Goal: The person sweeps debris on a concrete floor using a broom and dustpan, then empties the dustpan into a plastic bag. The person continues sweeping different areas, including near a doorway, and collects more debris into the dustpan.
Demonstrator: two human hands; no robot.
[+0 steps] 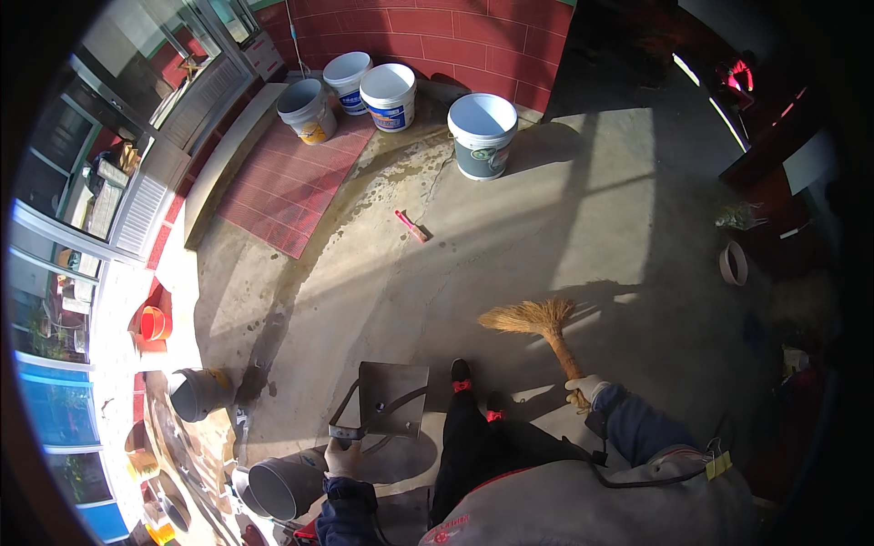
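My right hand [588, 390], in a pale glove, grips the bound handle of a straw hand broom [536, 317]. The broom's bristles fan out ahead and to the left, over the concrete floor; whether they touch it I cannot tell. On the other side, my gloved left hand [341, 458] is closed around the handle of a metal dustpan [394, 396]. The pan hangs to the left of my legs, and its shadow falls on the floor behind it. A pink-handled brush [411, 226] lies on the concrete farther ahead.
A blue-grey bucket [481, 147] and several other plastic buckets [388, 102] stand by the red block wall. A red mat [297, 184] lies beside a raised step [229, 170]. Grey buckets [280, 488] lie at my left. Windows [61, 300] line the left side.
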